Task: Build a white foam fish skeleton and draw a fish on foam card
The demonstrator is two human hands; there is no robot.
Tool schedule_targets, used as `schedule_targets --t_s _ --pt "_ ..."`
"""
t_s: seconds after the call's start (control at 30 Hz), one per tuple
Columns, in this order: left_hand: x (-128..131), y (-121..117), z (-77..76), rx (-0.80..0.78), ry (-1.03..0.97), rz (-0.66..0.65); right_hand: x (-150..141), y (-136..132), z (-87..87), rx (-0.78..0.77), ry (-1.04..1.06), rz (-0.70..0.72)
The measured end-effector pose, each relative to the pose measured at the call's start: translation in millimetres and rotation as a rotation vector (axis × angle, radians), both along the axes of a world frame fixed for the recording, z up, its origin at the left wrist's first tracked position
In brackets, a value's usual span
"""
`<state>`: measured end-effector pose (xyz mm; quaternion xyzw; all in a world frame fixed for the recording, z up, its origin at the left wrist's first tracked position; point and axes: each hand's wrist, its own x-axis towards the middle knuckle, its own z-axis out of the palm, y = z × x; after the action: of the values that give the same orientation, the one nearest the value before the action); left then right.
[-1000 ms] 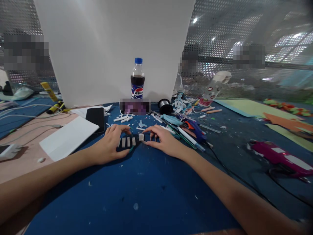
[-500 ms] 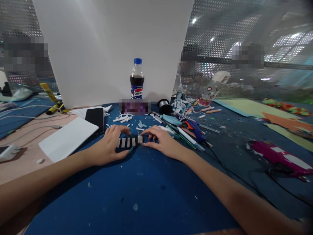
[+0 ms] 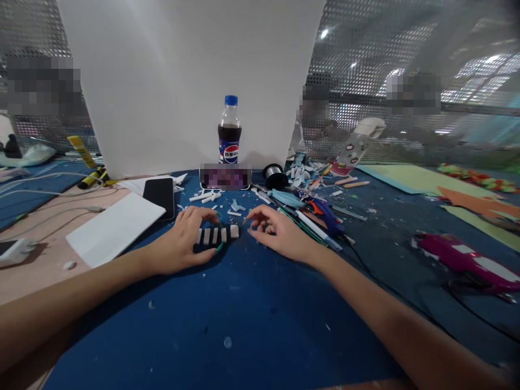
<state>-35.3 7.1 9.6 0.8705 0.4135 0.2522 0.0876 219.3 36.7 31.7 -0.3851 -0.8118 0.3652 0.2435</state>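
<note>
A small black-and-white striped strip (image 3: pixel 214 236) lies low over the blue table, running left to right. My left hand (image 3: pixel 184 238) grips it from the left, thumb at the near edge and index finger at the far edge, both with long green nails. The strip's left part is hidden by this hand. At its right end, a white block (image 3: pixel 234 231) sticks out past my fingertips. My right hand (image 3: pixel 280 233) hovers just to the right, thumb and index finger apart with nothing between them, not touching the strip.
Behind stand a cola bottle (image 3: pixel 229 132) and a phone (image 3: pixel 225 177) before a white board (image 3: pixel 182 81). A wire spool (image 3: pixel 274 176), blue glue gun (image 3: pixel 326 215) and white scraps lie back right. White paper (image 3: pixel 116 230) is left; a magenta tool (image 3: pixel 465 260) is far right.
My right hand has let go of the strip's right end and drawn back slightly to the right. My left hand keeps its hold, and the white end block shows more fully.
</note>
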Motion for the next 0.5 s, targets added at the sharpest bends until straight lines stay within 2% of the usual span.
schedule_targets --t_s 0.13,0.27,0.5 --pt "0.1 -0.3 1.5 -0.009 -0.015 -0.014 -7.8 -7.9 1.5 -0.190 0.136 -0.102" --pt "0.4 -0.4 2.8 -0.010 -0.022 -0.019 -15.0 -15.6 3.7 -0.328 0.139 -0.222" --pt "-0.1 0.4 1.4 0.031 -0.008 -0.038 -22.7 -26.6 15.2 -0.685 0.208 -0.278"
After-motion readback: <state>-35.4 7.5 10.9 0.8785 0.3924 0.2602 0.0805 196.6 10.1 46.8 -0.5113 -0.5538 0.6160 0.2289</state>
